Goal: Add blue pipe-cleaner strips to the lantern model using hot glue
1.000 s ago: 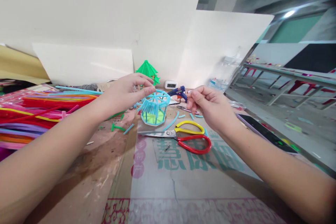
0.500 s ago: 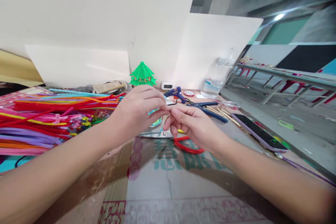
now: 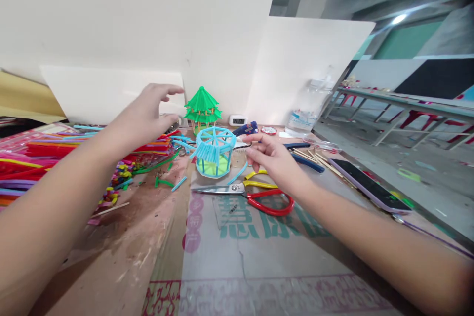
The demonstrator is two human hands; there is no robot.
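Observation:
My left hand (image 3: pixel 151 108) is raised above the back of the pipe cleaner pile, its fingers apart and nothing seen between them. My right hand (image 3: pixel 266 155) hovers just right of a small light-blue pavilion model (image 3: pixel 214 153) made of pipe cleaners. Its fingers are loosely bent with gaps between them, and nothing shows in them. The model has an octagonal frame, a yellow-green base and a patch of short blue strips on its near left side. Scissors (image 3: pixel 240 188) with one red and one yellow handle lie in front of it.
Bundles of coloured pipe cleaners (image 3: pixel 48 150) fill the left side. A green-roofed pavilion (image 3: pixel 203 108), a white digital clock (image 3: pixel 237 120), a blue glue gun (image 3: pixel 247 129) and a bottle (image 3: pixel 305 108) stand behind. Pliers (image 3: pixel 309 162), wooden sticks (image 3: pixel 328 165) and a phone (image 3: pixel 366 185) lie right.
My hands, which met fingertip to fingertip, have separated. The left moved up and left, opening; the right stayed near the middle. The blue pavilion model, mostly hidden before, now shows.

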